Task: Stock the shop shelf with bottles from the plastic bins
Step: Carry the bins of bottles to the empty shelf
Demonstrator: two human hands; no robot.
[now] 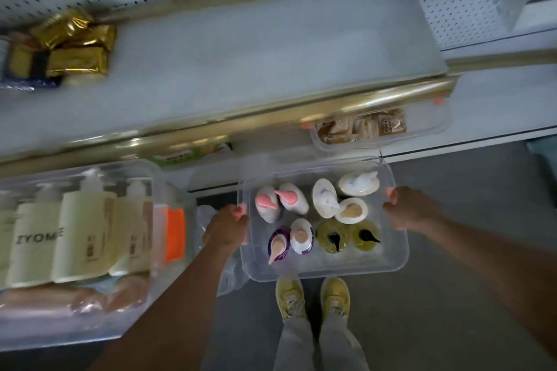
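I hold a clear plastic bin in front of me, above the floor and just below the shelf edge. My left hand grips its left rim and my right hand grips its right rim. Several upright pump bottles stand inside: two with pink pumps, white ones, two greenish ones with black pumps, and a purple one. The white shop shelf with a gold front rail runs across the top, mostly bare in the middle.
A second clear bin at the left holds cream bottles lying flat and pinkish packs. Gold packets sit at the shelf's left end. A clear bin of wrapped snacks sits on the lower shelf. My yellow shoes stand on grey floor.
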